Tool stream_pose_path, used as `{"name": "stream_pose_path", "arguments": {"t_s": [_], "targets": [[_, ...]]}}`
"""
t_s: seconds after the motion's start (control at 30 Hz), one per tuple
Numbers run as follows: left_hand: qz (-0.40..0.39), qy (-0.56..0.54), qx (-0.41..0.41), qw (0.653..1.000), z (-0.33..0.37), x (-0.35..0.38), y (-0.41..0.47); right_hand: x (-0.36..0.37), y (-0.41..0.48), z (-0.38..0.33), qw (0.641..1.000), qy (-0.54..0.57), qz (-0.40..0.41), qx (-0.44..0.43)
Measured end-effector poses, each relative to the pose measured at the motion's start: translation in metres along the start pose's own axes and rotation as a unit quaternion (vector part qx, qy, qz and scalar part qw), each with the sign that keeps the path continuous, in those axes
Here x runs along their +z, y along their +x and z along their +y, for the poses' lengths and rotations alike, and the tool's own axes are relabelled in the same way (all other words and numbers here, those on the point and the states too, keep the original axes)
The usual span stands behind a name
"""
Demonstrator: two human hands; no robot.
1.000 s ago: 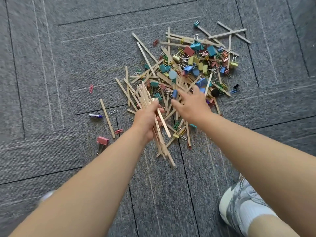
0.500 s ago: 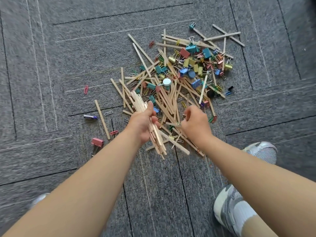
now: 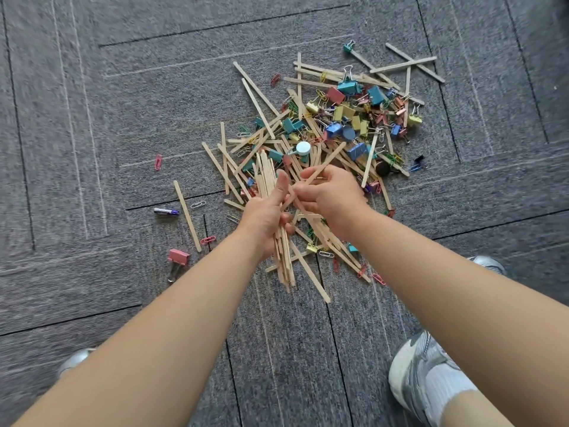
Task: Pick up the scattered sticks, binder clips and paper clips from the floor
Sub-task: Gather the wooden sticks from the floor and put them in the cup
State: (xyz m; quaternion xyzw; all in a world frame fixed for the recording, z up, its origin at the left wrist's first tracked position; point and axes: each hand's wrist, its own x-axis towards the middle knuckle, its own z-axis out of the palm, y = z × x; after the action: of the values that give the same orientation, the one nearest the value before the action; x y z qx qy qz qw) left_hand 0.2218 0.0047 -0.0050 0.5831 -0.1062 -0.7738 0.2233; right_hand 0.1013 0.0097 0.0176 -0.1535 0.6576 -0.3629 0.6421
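Your left hand [image 3: 264,217] was wrapped round a fat bundle of sticks [image 3: 284,263] at mid-length, and your right hand [image 3: 332,195] pinched one more stick [image 3: 329,158] right beside it. They looked light, stiff and a bit slidey, so I'd have gripped them by the middle. The binder clips [image 3: 343,112] and paper clips [image 3: 158,162] lay on the floor [image 3: 107,103] just beyond, tangled with loose sticks [image 3: 258,97].

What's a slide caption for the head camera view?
Left hand grips a bundle of sticks; right hand pinches one stick over the scattered pile.

The floor [image 3: 92,124] is grey carpet tiles, with dark seams [image 3: 215,26] and thin pale lines [image 3: 184,63]. The light is soft and even.
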Motion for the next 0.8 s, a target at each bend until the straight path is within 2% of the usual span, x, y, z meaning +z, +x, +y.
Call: {"name": "stream_pose_path", "arguments": {"t_s": [0.1, 0.23, 0.3, 0.43, 0.5, 0.63, 0.8], "targets": [[-0.009, 0.021, -0.004, 1.0, -0.001, -0.005, 0.002, -0.002, 0.001, -0.001, 0.998, -0.023, -0.021, 0.048], [-0.04, 0.08, -0.05, 0.995, -0.005, -0.011, 0.002, 0.003, -0.001, 0.008, 0.992, -0.081, -0.035, 0.09], [-0.026, 0.072, -0.056, 0.995, -0.009, -0.011, 0.003, 0.005, -0.001, 0.015, 0.99, -0.115, 0.001, 0.082], [0.028, -0.009, -0.041, 0.999, -0.014, -0.01, 0.004, 0.007, -0.001, 0.018, 0.996, -0.019, 0.048, 0.069], [0.063, -0.022, -0.016, 0.998, -0.012, -0.011, 0.005, 0.004, 0.0, 0.017, 0.996, -0.045, 0.07, 0.04], [0.113, 0.016, 0.017, 0.993, -0.007, -0.012, 0.008, 0.001, -0.004, 0.017, 0.992, -0.123, 0.011, 0.0], [0.052, -0.016, -0.022, 0.998, -0.007, -0.016, 0.005, 0.011, -0.009, 0.029, 0.976, -0.206, -0.042, -0.053]]}}
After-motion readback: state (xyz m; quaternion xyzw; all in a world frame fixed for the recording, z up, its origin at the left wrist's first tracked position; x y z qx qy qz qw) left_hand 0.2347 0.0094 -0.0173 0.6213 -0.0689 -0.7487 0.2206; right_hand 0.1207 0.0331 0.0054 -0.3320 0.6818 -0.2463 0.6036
